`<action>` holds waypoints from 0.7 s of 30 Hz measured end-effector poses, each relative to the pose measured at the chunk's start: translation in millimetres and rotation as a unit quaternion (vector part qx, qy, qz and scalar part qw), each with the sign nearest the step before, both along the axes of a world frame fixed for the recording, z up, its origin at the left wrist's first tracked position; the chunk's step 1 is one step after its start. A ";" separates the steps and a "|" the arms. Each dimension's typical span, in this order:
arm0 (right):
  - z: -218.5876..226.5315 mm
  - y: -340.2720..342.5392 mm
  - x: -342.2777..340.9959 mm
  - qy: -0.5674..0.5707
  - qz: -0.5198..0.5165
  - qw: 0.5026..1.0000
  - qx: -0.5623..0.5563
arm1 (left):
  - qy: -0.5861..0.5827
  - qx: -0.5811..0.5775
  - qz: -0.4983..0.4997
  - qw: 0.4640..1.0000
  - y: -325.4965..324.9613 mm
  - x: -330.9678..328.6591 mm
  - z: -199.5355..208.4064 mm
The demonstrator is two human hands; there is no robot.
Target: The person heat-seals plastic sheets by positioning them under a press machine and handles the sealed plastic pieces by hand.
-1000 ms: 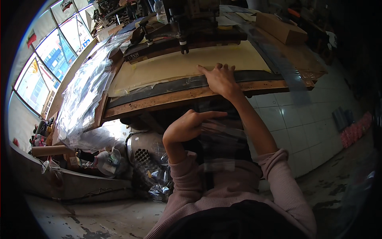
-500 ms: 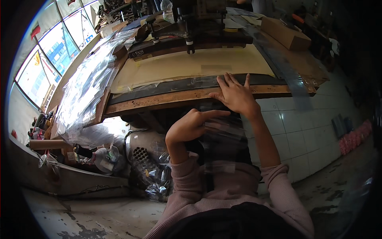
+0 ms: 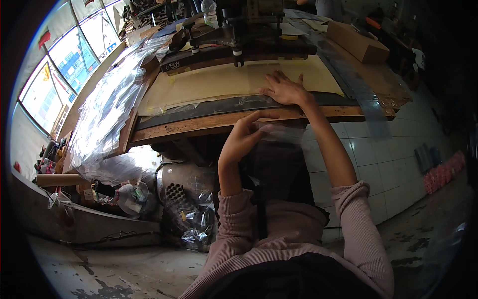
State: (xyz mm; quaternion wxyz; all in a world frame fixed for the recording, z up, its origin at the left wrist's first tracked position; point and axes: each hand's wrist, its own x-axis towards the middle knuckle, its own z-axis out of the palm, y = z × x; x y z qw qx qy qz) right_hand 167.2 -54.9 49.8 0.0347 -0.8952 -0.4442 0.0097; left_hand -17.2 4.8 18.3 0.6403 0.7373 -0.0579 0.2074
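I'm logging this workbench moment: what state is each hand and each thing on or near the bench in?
Right hand: flat, fingers spread, pressing the tan sheet.
Left hand: raised at the wooden bench edge, pinching a clear plastic bag.
Cardboard box: closed.
Clear plastic pile: crumpled, heaped.

Workshop interior. Large windows (image 3: 55, 74) on the left admit daylight. Wooden workbench (image 3: 209, 122) spans the upper middle. White tiled floor (image 3: 378, 144) on the right; worn, stained concrete floor (image 3: 114, 269) lower left.
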 end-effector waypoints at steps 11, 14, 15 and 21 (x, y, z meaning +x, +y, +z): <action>-17.9 7.0 8.8 -0.053 0.002 0.984 0.171 | 0.019 -0.163 0.024 0.986 -1.9 1.4 -0.1; -16.9 5.4 6.2 -0.106 0.012 0.972 0.210 | 0.016 -0.156 0.031 0.987 0.3 4.5 -3.9; -15.8 4.9 4.9 -0.132 0.014 0.965 0.227 | 0.014 -0.139 0.039 0.989 1.4 5.6 -4.9; -6.6 -4.8 0.1 -0.082 0.027 0.980 0.178 | 0.025 -0.131 0.038 0.990 3.9 7.3 -8.7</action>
